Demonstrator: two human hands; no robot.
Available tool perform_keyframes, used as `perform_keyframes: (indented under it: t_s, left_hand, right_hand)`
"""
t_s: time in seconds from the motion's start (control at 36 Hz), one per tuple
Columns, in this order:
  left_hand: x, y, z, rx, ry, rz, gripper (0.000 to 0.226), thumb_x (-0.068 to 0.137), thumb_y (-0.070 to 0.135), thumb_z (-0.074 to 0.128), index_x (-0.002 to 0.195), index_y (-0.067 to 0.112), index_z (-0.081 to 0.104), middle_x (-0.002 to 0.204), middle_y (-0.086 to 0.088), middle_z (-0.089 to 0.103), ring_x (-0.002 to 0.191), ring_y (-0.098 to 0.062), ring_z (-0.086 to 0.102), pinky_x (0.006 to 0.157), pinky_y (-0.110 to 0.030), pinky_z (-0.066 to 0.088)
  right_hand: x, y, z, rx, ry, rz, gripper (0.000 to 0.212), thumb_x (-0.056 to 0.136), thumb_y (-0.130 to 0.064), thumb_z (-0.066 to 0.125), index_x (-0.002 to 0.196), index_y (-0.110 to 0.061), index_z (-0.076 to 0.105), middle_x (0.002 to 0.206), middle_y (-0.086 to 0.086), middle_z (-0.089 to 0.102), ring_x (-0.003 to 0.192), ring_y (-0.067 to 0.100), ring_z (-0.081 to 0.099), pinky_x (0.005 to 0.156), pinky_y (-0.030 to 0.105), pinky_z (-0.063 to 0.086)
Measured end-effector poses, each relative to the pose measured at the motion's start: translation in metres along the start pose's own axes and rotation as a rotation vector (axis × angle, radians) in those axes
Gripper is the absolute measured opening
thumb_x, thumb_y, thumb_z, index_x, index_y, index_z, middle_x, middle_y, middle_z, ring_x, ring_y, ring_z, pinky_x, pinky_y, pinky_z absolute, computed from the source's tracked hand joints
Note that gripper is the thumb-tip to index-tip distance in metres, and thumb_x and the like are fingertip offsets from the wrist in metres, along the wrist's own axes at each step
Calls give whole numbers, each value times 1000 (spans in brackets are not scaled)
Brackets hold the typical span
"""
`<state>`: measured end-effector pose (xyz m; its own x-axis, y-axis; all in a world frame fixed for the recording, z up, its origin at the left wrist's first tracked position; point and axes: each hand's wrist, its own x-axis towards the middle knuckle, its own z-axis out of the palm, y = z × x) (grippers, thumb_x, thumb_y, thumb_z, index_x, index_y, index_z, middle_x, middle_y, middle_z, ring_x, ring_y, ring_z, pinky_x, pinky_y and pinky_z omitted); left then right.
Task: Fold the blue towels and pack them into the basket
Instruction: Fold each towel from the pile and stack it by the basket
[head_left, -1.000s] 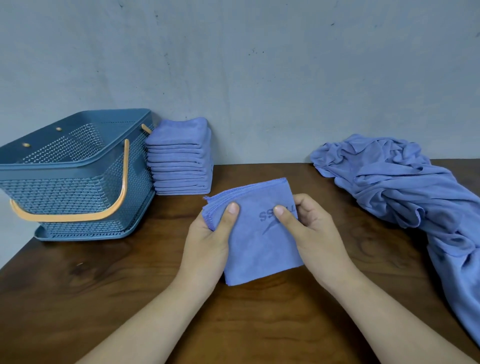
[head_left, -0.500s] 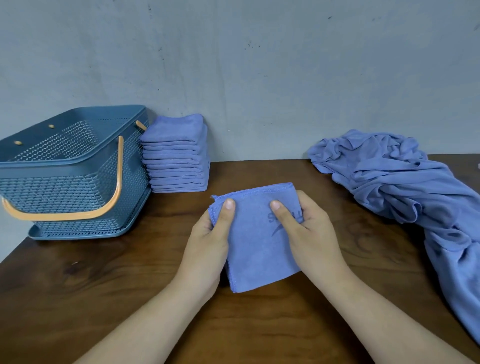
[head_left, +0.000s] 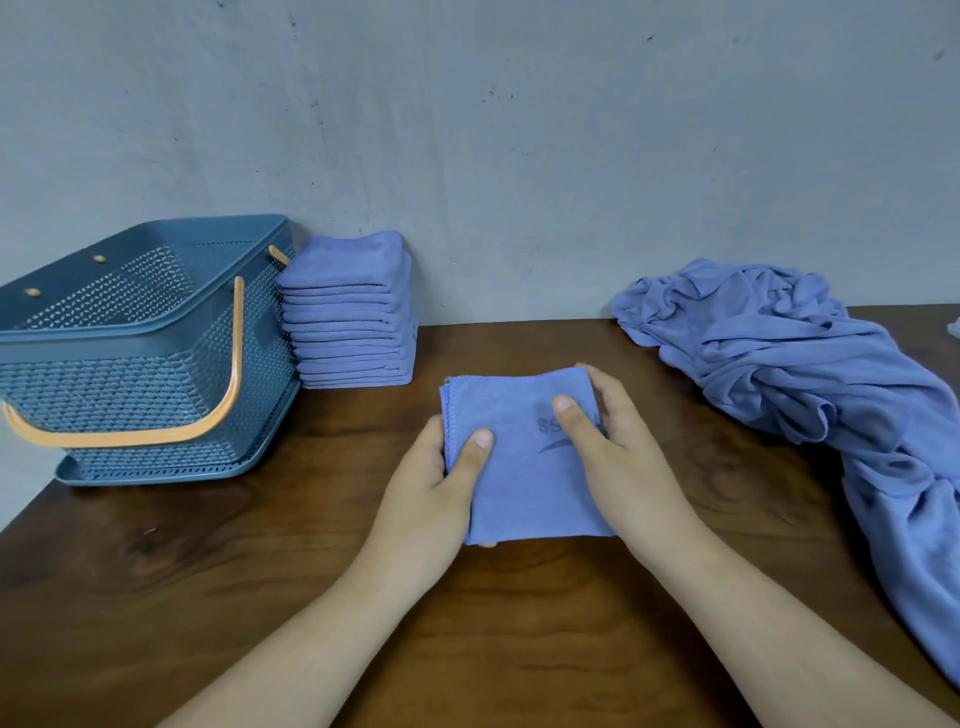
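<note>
Grey, scuffed wall (head_left: 519, 130) fills the background, and a dark wooden table (head_left: 260, 597) meets it and runs toward me. On the right side of the table lies a big rumpled heap of unfolded blue towels (head_left: 831, 395), spreading from the wall down toward the near edge. At the far left corner stands the blue lattice basket (head_left: 156, 332), its orange handle (head_left: 156, 436) swung down across the side that faces me. Just beside the basket, against the wall, sits a neat stack of folded blue towels (head_left: 348, 322).

Near the middle of the table, well apart from both the stack and the heap, I hold one folded blue towel (head_left: 524, 483), a small square with a dark printed logo (head_left: 545, 428) on top. My left hand (head_left: 431, 493) grips its left edge, thumb (head_left: 475, 452) pressed on the upper face and fingers tucked beneath. My right hand (head_left: 618, 462) grips the right edge the same way, its thumb (head_left: 571, 415) lying across part of the logo, fingers curled round the far right corner. Whether the towel rests on the wood or sits just above it, I cannot tell.
</note>
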<state>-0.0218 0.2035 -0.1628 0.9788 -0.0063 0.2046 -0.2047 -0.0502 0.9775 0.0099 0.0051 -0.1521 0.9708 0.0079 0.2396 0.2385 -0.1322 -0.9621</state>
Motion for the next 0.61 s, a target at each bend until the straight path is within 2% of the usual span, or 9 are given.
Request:
perform_keyframes:
  t_s: [0.06,0.11,0.14,0.17,0.22,0.33,0.42,0.53,0.61]
  left_hand:
    - [1,1,-2,-20,18,4,24,108,53,56,126,43,68,123,9,77,110,-15,76,84,-42,63]
    - [3,4,-4,-71,32,-19,27,108,55,54,128,43,68,121,7,78,106,-20,78,75,-41,66]
    - [3,5,-5,-96,33,-35,28,108,57,52,127,43,68,120,5,78,104,-22,78,71,-42,67]
    - [4,5,-7,-115,34,-46,30,108,59,51,127,44,69,122,6,78,106,-21,78,75,-40,66]
    - [5,4,-8,-170,33,-69,34,108,59,50,130,43,70,129,8,76,118,-15,73,91,-31,62]
    - [9,1,-6,-339,51,-148,31,107,51,53,128,41,74,135,5,74,126,-16,70,103,-35,58]
    - [9,-1,-4,-335,90,-159,30,108,53,51,126,44,73,132,7,75,122,-16,72,99,-35,60]
    - [8,1,-5,-251,180,-109,28,113,47,47,113,51,74,119,13,78,109,-7,75,79,-16,59]
    - [11,5,-12,-192,232,-83,28,113,44,48,105,44,74,111,11,80,103,-9,76,76,-19,58]
  right_hand:
    - [0,0,-2,93,-77,-14,65,100,-39,73,152,-57,38,128,-18,71,121,1,67,93,15,54]
    - [-1,1,-5,116,-180,-57,75,97,-25,78,152,-58,39,132,-14,70,123,6,67,96,15,53]
    - [-2,-1,-6,73,-207,-87,70,97,-21,78,150,-55,45,137,-16,66,126,5,65,99,16,52]
    - [-2,-1,-7,-3,-212,-122,62,97,-21,77,145,-53,53,139,-20,64,129,2,62,102,15,50]
    - [-2,-2,-9,-90,-190,-168,47,99,-20,75,134,-49,65,139,-23,63,131,-2,58,103,9,44]
    - [-3,-5,-10,-57,-176,-157,48,101,-18,73,138,-48,64,140,-23,62,131,-4,57,100,5,43]
    - [-4,-5,-8,-81,-198,-139,56,102,-21,71,148,-47,55,144,-29,56,133,-7,53,100,4,41]
    - [-4,-6,-2,-107,-200,-127,70,101,-22,73,157,-49,41,145,-42,49,135,-16,46,99,-1,38]
    - [2,-12,2,-105,-193,-151,73,100,-22,74,158,-49,39,146,-49,44,136,-22,41,98,-3,36]
